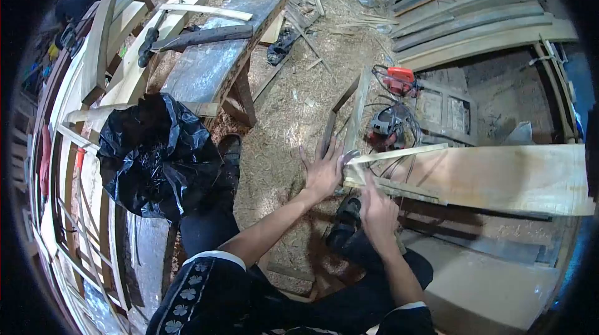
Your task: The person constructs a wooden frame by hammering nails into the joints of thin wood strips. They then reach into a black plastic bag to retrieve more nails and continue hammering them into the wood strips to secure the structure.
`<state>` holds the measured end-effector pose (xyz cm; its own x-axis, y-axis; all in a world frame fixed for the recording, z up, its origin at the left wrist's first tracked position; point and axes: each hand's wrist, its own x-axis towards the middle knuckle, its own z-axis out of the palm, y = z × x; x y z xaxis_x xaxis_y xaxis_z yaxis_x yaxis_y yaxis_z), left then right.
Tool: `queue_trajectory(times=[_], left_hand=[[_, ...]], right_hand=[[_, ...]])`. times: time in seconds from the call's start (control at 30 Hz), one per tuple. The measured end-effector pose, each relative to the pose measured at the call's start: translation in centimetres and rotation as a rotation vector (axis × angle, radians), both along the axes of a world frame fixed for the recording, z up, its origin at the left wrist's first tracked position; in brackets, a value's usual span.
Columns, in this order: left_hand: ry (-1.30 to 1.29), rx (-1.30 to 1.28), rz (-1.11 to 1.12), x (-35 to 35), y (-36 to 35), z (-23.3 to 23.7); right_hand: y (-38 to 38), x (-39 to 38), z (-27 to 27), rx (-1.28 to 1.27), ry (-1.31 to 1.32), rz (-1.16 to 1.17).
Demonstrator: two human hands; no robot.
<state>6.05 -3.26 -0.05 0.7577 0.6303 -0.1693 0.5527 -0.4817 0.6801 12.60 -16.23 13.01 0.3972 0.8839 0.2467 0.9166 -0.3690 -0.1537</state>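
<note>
My left hand (324, 173) lies with its fingers spread against the end of a narrow wooden frame (359, 103). Beside its fingertips is a small dark piece (351, 156) that I cannot make out. My right hand (379, 210) is closed, its index finger stretched forward along a pale wooden piece; what it grips is hidden. Near both hands, a thin light wood strip (405, 153) and a second strip (399, 190) rest at the left end of a wide plank (505, 176).
A red power tool (400, 79) and a grey corded one (390, 121) sit beyond the plank. Left stands a bench (206, 73); a black plastic bag (159, 160) with nails is nearer. Curved boards (468, 7) are stacked back right. Shavings (274, 129) cover the floor.
</note>
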Motion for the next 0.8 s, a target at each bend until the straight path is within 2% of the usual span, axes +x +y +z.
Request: queue_trajectory(times=[0.07, 0.1, 0.17, 0.23, 0.3, 0.33, 0.37, 0.43, 0.5, 0.57, 0.6, 0.63, 0.7, 0.73, 0.77, 0.8], left_hand=[[0.009, -0.018, 0.007, -0.1, 0.1, 1.1], [0.021, -0.025, 0.0, -0.4, 0.1, 1.4], [0.021, -0.028, -0.002, -0.5, -0.5, 0.6], [-0.004, -0.006, 0.018, 0.0, 0.4, 1.0], [0.036, -0.019, 0.001, 0.0, 0.2, 1.1], [0.011, 0.0, 0.015, -0.1, 0.0, 1.1], [0.023, -0.006, 0.006, -0.4, -0.1, 1.1], [0.026, -0.006, 0.003, -0.3, -0.1, 1.6], [-0.034, 0.005, 0.035, -0.1, 0.3, 1.5], [-0.003, 0.07, 0.007, -0.3, -0.3, 0.8], [0.013, 0.057, -0.011, -1.0, -1.0, 0.8], [0.011, 0.027, -0.005, -1.1, -1.0, 1.1], [-0.018, 0.029, 0.015, -0.3, 0.5, 1.6], [-0.001, 0.044, 0.023, -0.1, 0.6, 1.5], [0.027, 0.048, 0.011, -0.2, 0.0, 1.3], [-0.014, 0.021, 0.009, -0.3, -0.1, 1.2]], right_hand=[[0.9, -0.5, 1.3, 0.227, 0.124, -0.09], [0.3, -0.4, 0.9, 0.222, 0.132, -0.099], [-1.5, 0.0, -0.2, -0.212, -0.001, -0.052], [-0.3, -0.4, 0.4, -0.194, 0.075, -0.076], [0.6, -0.4, 1.8, 0.154, 0.155, -0.091], [1.0, -0.4, 1.8, 0.272, 0.099, -0.094], [0.5, -0.7, 1.1, 0.266, 0.11, -0.105], [-0.7, -0.6, 0.0, -0.217, 0.066, -0.087], [0.1, -0.1, 0.1, -0.194, 0.035, -0.092], [0.9, -0.1, 0.4, 0.377, 0.074, -0.04], [-0.1, -0.9, 1.2, 0.095, 0.127, -0.109], [-0.8, -1.1, 1.1, 0.097, 0.128, -0.119], [-0.9, -0.3, 0.3, -0.154, 0.077, -0.09], [-0.6, 0.5, -0.2, -0.045, 0.131, -0.093], [-0.6, 1.4, -0.7, -0.051, 0.127, -0.093], [0.4, 2.4, -0.5, 0.058, 0.143, -0.168]])
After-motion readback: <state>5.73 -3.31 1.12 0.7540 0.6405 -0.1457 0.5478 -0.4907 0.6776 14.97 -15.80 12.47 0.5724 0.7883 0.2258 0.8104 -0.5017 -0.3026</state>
